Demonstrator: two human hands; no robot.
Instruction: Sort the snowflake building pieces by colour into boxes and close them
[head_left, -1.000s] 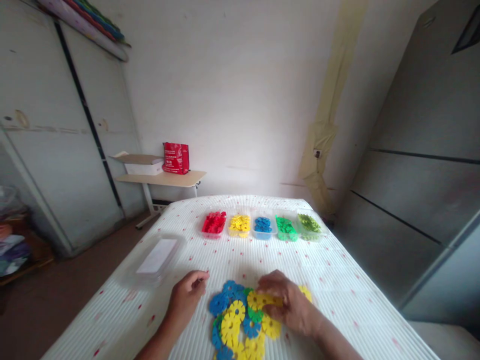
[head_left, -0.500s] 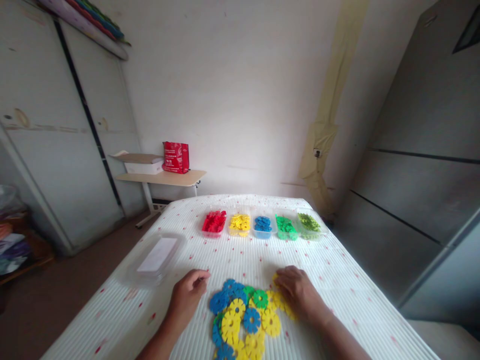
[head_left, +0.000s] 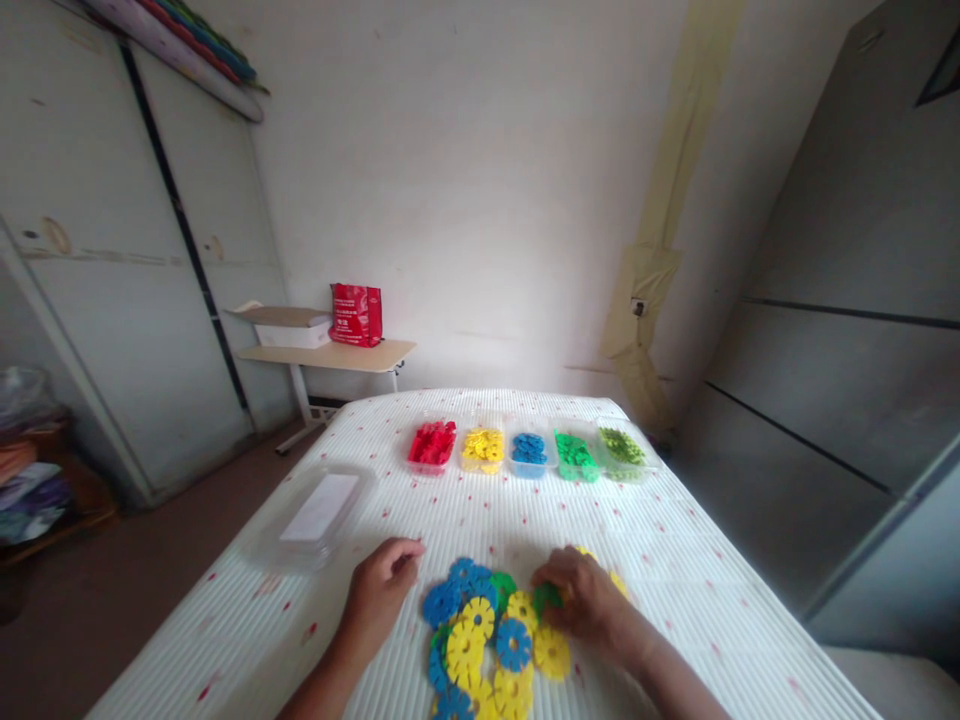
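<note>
Lids of clear plastic (head_left: pixel 307 558), seemingly stacked, lie at the left of the ridged tablecloth (head_left: pixel 442 515), a white slip (head_left: pixel 321 507) on or among them. Nearer the middle, the left hand (head_left: pixel 381 582) rests on or just above the cloth, fingers loosely curled and narrow, with nothing showing between them. Just beside it sits a heap of notched discs (head_left: pixel 514 633), blue discs (head_left: pixel 442 605) leftmost, then mostly yellow; these overlap, so their slots could catch and drag a neighbour along. Behind, well apart from both hands, clear tubs (head_left: pixel 531 470) stand in a row. At the heap's right edge, the right hand (head_left: pixel 589 600) has its fingers closed over a green disc (head_left: pixel 550 600); so thin a piece could slip from a slack pinch. Farthest right, yellow discs (head_left: pixel 618 584) peek from behind that hand, where a careless sideways move could scatter them.
</note>
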